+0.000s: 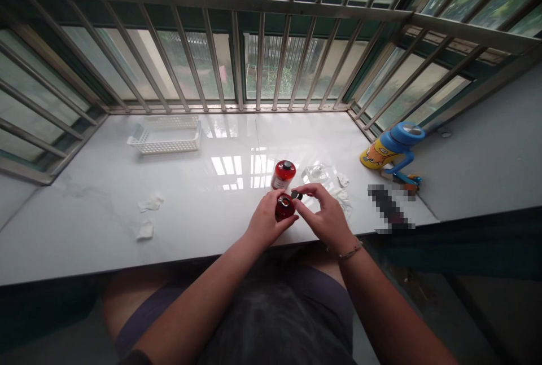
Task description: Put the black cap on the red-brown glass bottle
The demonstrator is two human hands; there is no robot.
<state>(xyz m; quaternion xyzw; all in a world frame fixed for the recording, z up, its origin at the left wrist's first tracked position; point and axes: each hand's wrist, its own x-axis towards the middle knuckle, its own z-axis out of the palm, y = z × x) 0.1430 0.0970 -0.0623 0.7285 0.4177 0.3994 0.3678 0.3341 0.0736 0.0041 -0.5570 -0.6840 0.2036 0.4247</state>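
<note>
Dark shirt cloth [254, 320] lay below me. Ahead, my left hand [263, 223] wrapped the open red bottle [282, 211], its long axis near upright; my right hand [332, 221] narrowly pinched the black cap [297, 194] just right of its mouth. Just beyond stood the second bottle [283, 175].

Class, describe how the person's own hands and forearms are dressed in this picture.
Both the left hand and the right hand are ungloved, with bare forearms. A thin bracelet circles the right wrist; none shows on the left. A dark sleeve edge appears low on the left arm.
</note>
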